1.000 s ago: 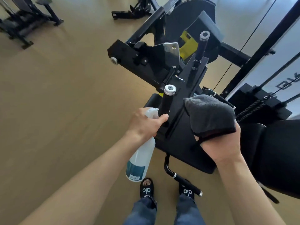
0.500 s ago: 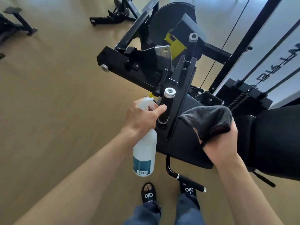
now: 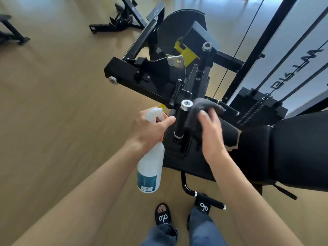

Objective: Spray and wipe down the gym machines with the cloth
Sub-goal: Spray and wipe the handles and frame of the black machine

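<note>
Head view: left hand (image 3: 150, 128) grips one spray bottle (image 3: 150, 167); right hand (image 3: 211, 128) presses one cloth (image 3: 200, 110) against handle (image 3: 181, 119).

Right hand (image 3: 210, 134) motion-blurred over cloth (image 3: 202, 110)

A gym: black weight machine (image 3: 152, 77), cable stack (image 3: 255, 105) and benches (image 3: 124, 18) on wood floor (image 3: 53, 103).

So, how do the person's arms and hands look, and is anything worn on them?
Both forearms are bare: no sleeves show. The left hand and the right hand wear no gloves; no watch or bracelet is visible. The right hand is motion-blurred, so rings cannot be ruled out.
</note>
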`<state>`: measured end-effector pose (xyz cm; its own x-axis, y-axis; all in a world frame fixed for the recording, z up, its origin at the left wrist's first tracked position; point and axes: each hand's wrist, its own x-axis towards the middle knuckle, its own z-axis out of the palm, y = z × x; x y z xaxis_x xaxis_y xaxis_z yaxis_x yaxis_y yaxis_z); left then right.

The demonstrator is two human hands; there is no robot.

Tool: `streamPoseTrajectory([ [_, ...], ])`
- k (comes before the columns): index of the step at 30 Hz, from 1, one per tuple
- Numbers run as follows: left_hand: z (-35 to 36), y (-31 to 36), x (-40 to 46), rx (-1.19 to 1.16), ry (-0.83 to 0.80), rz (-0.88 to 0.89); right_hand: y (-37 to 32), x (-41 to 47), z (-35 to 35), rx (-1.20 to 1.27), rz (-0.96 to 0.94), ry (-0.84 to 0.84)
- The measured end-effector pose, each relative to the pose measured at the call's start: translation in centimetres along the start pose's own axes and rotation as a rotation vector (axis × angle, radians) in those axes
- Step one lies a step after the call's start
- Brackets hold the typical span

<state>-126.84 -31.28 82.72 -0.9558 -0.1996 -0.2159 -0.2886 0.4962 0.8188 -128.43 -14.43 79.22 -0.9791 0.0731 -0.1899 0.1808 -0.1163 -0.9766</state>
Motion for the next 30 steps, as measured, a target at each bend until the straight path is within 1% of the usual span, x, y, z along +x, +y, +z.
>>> streamPoseTrajectory([
  [1, -0.1, -0.1, 0.1, 0.0, 0.003, -0.009, 0.3, 0.1, 0.7, -0.189, -0.1, -0.051],
  [2, -0.2, -0.2, 0.2, 0.002, 0.006, -0.019, 0.6, 0.4, 1.2, -0.398, -0.219, -0.046],
  [3, -0.3, -0.3, 0.3, 0.001, 0.013, -0.03, 1.0, 0.9, 1.5, -0.603, -0.348, -0.001],
  [4, -0.3, -0.4, 0.5, -0.005, 0.022, -0.043, 1.1, 1.4, 1.7, -0.748, -0.47, 0.047],
  [5, -0.4, -0.4, 0.7, -0.01, 0.033, -0.059, 1.2, 2.2, 1.5, -0.812, -0.538, 0.052],
  [6, -0.5, -0.3, 1.0, -0.01, 0.043, -0.074, 1.1, 3.0, 1.4, -0.824, -0.565, 0.015],
  [8, -0.6, -0.2, 1.3, -0.013, 0.068, -0.105, 0.7, 4.6, 1.3, -0.81, -0.565, -0.083],
  [9, -0.7, -0.2, 1.5, -0.022, 0.079, -0.124, 0.6, 5.2, 1.5, -0.795, -0.561, -0.099],
  [11, -0.7, -0.1, 1.9, -0.046, 0.093, -0.158, 0.7, 5.7, 2.3, -0.711, -0.543, -0.077],
  [13, -0.7, 0.0, 2.3, -0.054, 0.1, -0.181, 0.9, 5.7, 3.0, -0.586, -0.475, -0.045],
  [15, -0.4, 0.1, 2.8, -0.048, 0.109, -0.2, 0.9, 5.9, 2.8, -0.506, -0.397, -0.078],
  [16, -0.3, 0.2, 3.0, -0.042, 0.113, -0.205, 0.6, 6.2, 2.4, -0.495, -0.369, -0.14],
  [18, 0.0, 0.4, 3.3, -0.024, 0.121, -0.208, -0.6, 7.0, 1.7, -0.502, -0.264, -0.347],
  [19, 0.2, 0.5, 3.3, -0.02, 0.131, -0.211, -1.3, 7.6, 1.4, -0.489, -0.168, -0.454],
  [20, 0.4, 0.5, 3.4, -0.026, 0.145, -0.218, -1.9, 8.4, 1.2, -0.454, -0.032, -0.529],
  [22, 0.7, 0.6, 3.5, -0.052, 0.183, -0.248, -2.9, 9.7, 1.0, -0.344, 0.267, -0.618],
  [23, 0.8, 0.6, 3.5, -0.058, 0.194, -0.263, -3.1, 10.0, 1.0, -0.317, 0.342, -0.65],
  [24, 1.0, 0.6, 3.5, -0.057, 0.193, -0.271, -3.0, 10.1, 1.1, -0.326, 0.333, -0.657],
  [25, 1.1, 0.6, 3.5, -0.054, 0.184, -0.275, -2.6, 9.8, 1.3, -0.318, 0.278, -0.621],
  [26, 1.2, 0.6, 3.6, -0.056, 0.172, -0.275, -2.0, 9.2, 1.5, -0.29, 0.192, -0.539],
  [28, 1.2, 0.5, 3.8, -0.075, 0.152, -0.273, -0.7, 6.9, 2.4, -0.172, 0.036, -0.261],
  [30, 1.1, 0.5, 4.3, -0.076, 0.142, -0.274, 0.4, 4.7, 4.0, -0.095, -0.065, 0.038],
])
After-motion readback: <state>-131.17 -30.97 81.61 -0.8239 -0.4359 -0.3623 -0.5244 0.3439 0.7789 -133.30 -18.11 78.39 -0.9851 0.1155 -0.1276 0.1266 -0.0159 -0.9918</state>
